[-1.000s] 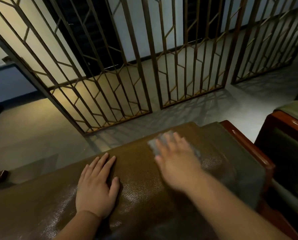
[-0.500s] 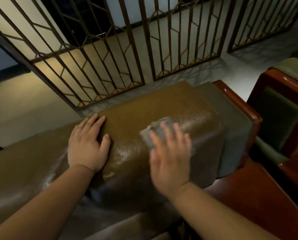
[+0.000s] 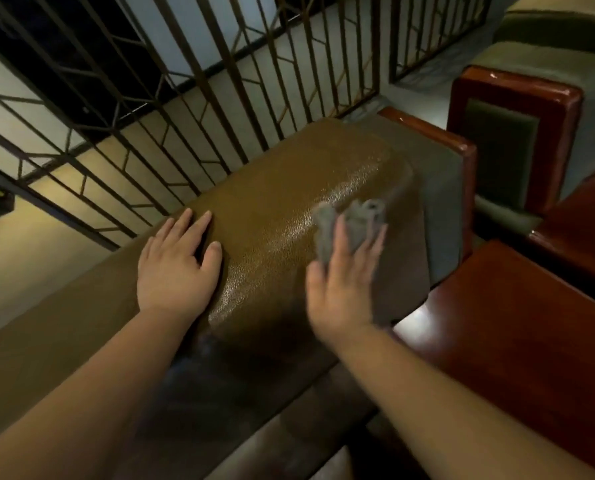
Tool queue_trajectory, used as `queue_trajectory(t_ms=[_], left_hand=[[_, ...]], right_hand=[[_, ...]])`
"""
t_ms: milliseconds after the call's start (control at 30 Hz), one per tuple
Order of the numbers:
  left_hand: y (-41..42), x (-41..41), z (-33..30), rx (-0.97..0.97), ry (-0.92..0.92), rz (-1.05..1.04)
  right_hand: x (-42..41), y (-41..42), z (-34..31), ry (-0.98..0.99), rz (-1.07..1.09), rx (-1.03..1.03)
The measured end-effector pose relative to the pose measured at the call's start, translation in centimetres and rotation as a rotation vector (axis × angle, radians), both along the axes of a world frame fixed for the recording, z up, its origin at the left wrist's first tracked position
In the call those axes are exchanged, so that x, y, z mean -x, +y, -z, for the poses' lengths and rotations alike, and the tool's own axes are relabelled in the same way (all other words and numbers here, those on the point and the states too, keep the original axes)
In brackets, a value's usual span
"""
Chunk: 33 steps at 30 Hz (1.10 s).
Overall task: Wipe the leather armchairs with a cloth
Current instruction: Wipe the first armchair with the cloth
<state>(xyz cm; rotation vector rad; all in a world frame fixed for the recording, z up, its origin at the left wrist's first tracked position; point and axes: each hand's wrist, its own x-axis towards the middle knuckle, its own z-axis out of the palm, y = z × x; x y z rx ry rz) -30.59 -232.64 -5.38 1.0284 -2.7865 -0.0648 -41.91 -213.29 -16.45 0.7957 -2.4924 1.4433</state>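
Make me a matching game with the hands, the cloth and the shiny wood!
Things:
1. left hand
2. right hand
3. crumpled grey cloth
4. glossy red-brown wooden armrest

Descriptions:
A. under the fingers of a hand, on the leather
B. lies flat on the brown leather chair back, holding nothing
C. right of the leather back
D. presses the cloth

Pairs: 1-B, 2-D, 3-A, 4-C

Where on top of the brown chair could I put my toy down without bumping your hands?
Bare leather lies between the left hand and the right hand, and beyond the grey cloth toward the chair's wooden edge. The red-brown wooden surface at right is also bare. It is crowded right under both hands.
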Motion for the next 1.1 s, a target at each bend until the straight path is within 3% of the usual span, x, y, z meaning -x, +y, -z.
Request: queue_trajectory(t_ms=[100,200,300,400,567,667,767,833,933,1033,1100], left_hand=[[0.0,-0.4,0.0,-0.012,-0.019,0.037],[-0.2,-0.8,0.2,-0.01,-0.034,0.065],[-0.2,-0.7,0.2,-0.016,-0.02,0.064],[0.0,-0.5,0.2,-0.007,-0.005,0.069],[0.0,-0.5,0.3,-0.009,0.007,0.071],[-0.1,-0.9,0.5,-0.01,0.019,0.067],[0.1,-0.7,0.7,-0.007,0.043,0.065],[0.1,-0.5,0.6,0.0,0.057,0.069],[0.2,-0.4,0.6,-0.005,0.075,0.085],[0.3,-0.3,0.4,-0.01,0.085,0.098],[0.3,-0.3,0.5,-0.001,0.103,0.108]], right_hand=[[-4.1,0.5,2.4,0.145,-0.12,-0.085],[1.6,2.8,3.2,0.3,-0.043,-0.171],[6.7,3.5,2.2,-0.003,0.137,-0.055],[3.8,1.1,2.0,-0.2,0.19,0.053],[-9.2,0.2,4.8,-0.066,-0.131,-0.067],[-3.0,1.3,4.3,0.127,-0.04,-0.023],[5.2,2.1,2.2,-0.031,0.154,0.097],[6.5,1.6,2.2,-0.188,0.238,0.179],[0.4,-0.5,3.8,-0.242,0.227,0.255],[-6.4,-0.7,6.8,-0.214,0.078,0.15],[-4.0,0.3,8.1,-0.14,0.078,0.12]])
